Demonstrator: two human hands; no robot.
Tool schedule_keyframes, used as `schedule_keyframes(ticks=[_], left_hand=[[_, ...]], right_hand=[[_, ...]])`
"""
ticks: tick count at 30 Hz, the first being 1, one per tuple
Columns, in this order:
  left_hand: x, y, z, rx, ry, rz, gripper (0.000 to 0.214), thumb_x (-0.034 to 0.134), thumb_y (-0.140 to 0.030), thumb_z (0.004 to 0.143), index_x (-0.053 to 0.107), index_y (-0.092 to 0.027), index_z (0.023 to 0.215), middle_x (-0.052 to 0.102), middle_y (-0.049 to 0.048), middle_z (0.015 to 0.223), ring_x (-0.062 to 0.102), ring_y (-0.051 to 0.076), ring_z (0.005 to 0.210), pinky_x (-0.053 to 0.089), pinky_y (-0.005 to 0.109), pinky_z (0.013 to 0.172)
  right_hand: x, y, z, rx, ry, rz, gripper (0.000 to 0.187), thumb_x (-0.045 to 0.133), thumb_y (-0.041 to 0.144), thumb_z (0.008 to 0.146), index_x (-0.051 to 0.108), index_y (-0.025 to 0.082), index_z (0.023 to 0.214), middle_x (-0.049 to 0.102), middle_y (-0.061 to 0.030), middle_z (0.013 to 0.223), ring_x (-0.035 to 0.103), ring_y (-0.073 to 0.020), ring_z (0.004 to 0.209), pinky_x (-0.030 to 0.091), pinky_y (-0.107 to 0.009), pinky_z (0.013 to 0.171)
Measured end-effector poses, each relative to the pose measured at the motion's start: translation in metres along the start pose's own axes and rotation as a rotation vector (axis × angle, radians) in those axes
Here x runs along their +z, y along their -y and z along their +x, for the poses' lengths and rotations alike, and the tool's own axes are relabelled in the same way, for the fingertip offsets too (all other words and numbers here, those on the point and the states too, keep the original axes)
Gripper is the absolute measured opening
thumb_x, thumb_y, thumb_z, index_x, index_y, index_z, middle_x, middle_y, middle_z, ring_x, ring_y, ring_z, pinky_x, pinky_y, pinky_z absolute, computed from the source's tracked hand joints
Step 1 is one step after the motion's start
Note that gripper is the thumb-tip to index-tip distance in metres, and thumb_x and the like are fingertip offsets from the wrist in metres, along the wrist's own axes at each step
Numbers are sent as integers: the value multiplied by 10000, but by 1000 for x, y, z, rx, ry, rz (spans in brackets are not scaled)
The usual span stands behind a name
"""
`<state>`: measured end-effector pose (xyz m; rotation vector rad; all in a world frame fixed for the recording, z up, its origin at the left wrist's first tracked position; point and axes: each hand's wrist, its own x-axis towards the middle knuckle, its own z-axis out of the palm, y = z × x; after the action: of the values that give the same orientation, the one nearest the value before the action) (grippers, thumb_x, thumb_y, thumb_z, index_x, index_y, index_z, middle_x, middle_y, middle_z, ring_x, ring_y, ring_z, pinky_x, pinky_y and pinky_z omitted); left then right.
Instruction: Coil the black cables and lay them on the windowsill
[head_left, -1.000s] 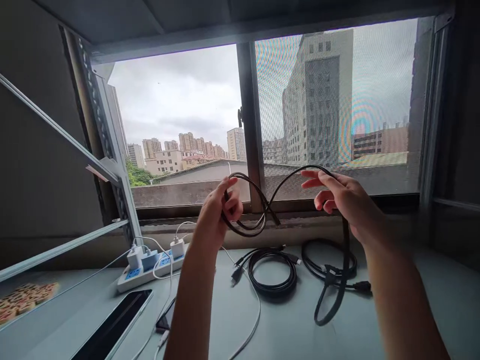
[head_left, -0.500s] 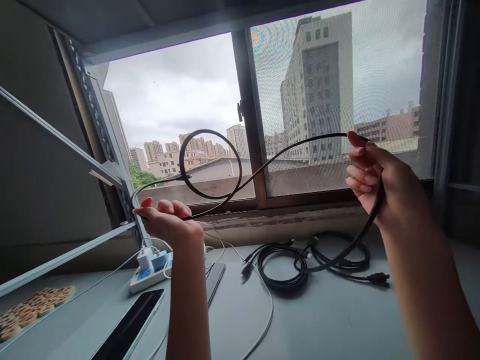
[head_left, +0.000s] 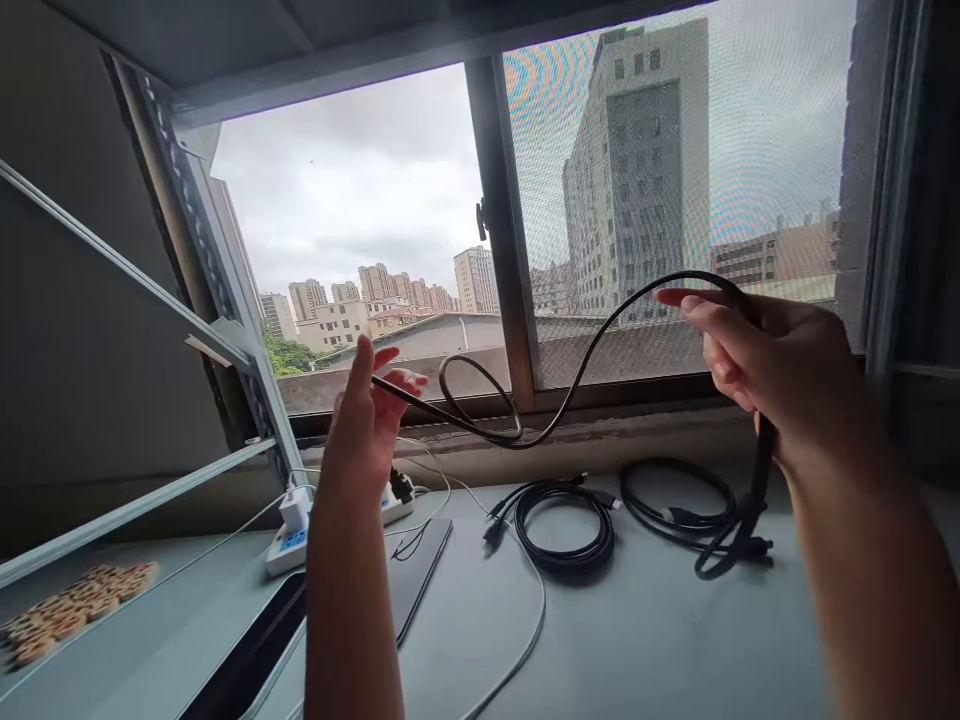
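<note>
A thin black cable [head_left: 589,370] is stretched in the air between my two hands, with a small slack loop hanging near its middle. My left hand [head_left: 361,430] is raised at the left with the thumb up; the cable runs out from the crook between thumb and fingers, whose tips are loosely spread. At the right, my right hand [head_left: 780,350] has the cable between thumb and fingers, where it arches over the index finger. From below that hand a length of the cable drops to the table. The cable's far end by my left hand is hidden.
On the table lie a coiled black cable [head_left: 566,570] and another black cable coil [head_left: 637,510]. A dark flat device [head_left: 424,580], a phone [head_left: 247,650], a white power strip [head_left: 289,550] and a white cord [head_left: 536,640] are around my left arm. Behind stands a window [head_left: 517,300].
The big round loop has shrunk and sagged lower. My left hand has turned from palm up to thumb up. My right hand has tilted over, and the cable's hanging end has swung right.
</note>
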<state>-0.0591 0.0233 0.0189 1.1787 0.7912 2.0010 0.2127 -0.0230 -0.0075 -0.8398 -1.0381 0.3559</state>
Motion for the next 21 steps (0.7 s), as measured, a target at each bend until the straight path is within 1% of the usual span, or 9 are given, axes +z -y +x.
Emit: schedule_keyframes(ticks=[2,5,7,9,12,14,17,19,21], left_hand=[[-3,3,-1,35,185,136,360,600,-526,778,663,-181,859,652,73,739,622,194,844,474,247,666],[-4,12,-4,156,470,225,482,614,-600,727,668,-212,1008,651,96,1089,529,234,1132,441,281,868],[-1,18,-6,206,574,227,482,584,-603,751,666,-223,1037,622,90,1173,485,233,1197,386,298,965],[4,22,-8,217,615,228,448,566,-578,778,672,-226,1034,636,89,1150,500,230,1186,366,302,991],[9,26,-9,213,621,287,378,575,-517,794,697,-211,980,677,91,1049,579,246,1079,401,332,954],[8,27,-8,214,585,357,331,590,-478,793,715,-202,926,702,82,939,632,240,954,431,343,903],[5,27,-6,198,463,455,331,627,-469,760,728,-191,908,694,58,706,652,181,682,469,279,700],[1,27,-3,168,372,476,377,653,-497,723,728,-185,921,677,48,664,573,117,465,391,232,483],[-2,29,0,154,290,469,402,678,-516,684,729,-179,897,675,49,703,464,65,342,262,226,371]], right_hand=[[-2,3,-4,-22,-56,-131,266,622,366,744,729,179,900,365,78,355,262,-41,270,162,-187,281],[-5,7,-9,-73,-41,-275,283,617,437,736,720,176,707,396,47,330,318,-61,270,223,-198,294],[-5,9,-12,-125,-22,-370,331,607,477,738,699,176,637,388,44,314,330,-63,274,252,-204,316],[-5,12,-15,-165,-6,-453,356,585,504,751,705,180,665,366,53,303,324,-61,272,249,-206,326],[-3,14,-19,-210,6,-490,373,576,524,753,720,185,699,366,55,297,325,-65,267,236,-212,326],[-2,16,-21,-220,-23,-452,349,592,511,746,727,194,689,364,55,293,316,-64,262,224,-211,318],[-1,19,-26,-211,-118,-362,293,618,484,740,744,220,725,368,58,311,311,-59,266,220,-200,299],[-2,22,-30,-210,-182,-326,279,625,486,740,754,239,766,387,55,339,325,-55,280,225,-189,292],[-2,25,-32,-194,-229,-289,266,624,470,750,759,244,785,400,51,363,327,-47,288,219,-181,286]])
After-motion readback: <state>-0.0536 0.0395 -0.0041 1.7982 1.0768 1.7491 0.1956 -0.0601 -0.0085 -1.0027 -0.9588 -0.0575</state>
